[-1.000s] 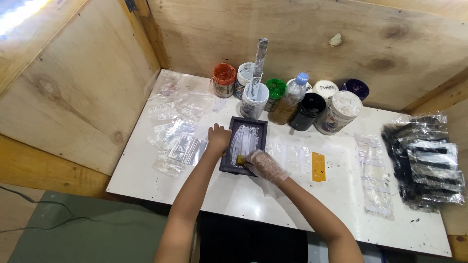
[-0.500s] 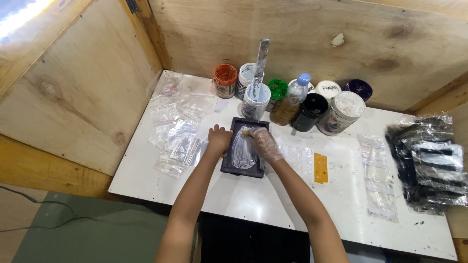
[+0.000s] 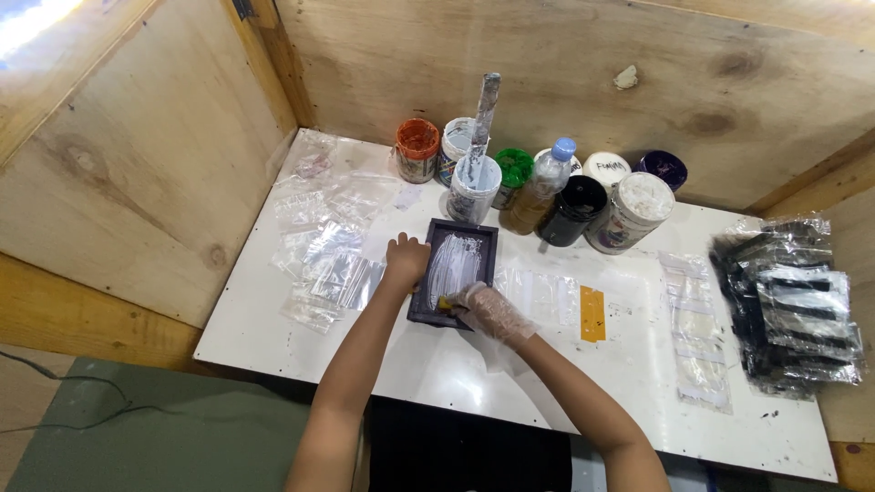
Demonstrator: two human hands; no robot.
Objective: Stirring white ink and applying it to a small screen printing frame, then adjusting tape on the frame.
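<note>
Plastic bags (image 3: 328,264), small, clear and flat, lie scattered on the white worktop (image 3: 437,364) just left of the left hand (image 3: 406,260). That hand, bare, presses down on the left edge of a dark rectangular tray (image 3: 454,271), its fingers curled over the rim and steadying it. The tray lies flat between the two hands, its inside streaked with white paint. It looks stiff and light, likely to slide on the smooth worktop, so the rim is the place to take hold; the wet inside would smear.

The right hand (image 3: 488,310), in a thin clear glove, sits at the tray's near right corner, closed on a small yellowish tool (image 3: 446,302) whose kind is too small to tell.

Beyond the hands, against the plywood wall, stands a row of round paint jars (image 3: 629,211) with orange, white, green, black and purple lids or contents, a stirring stick (image 3: 483,109) upright in one, and a plastic bottle (image 3: 545,182) with a blue cap. Right of the right hand lie more clear bags with a yellow strip (image 3: 592,313), and farther right a heap of black packets (image 3: 788,310).
</note>
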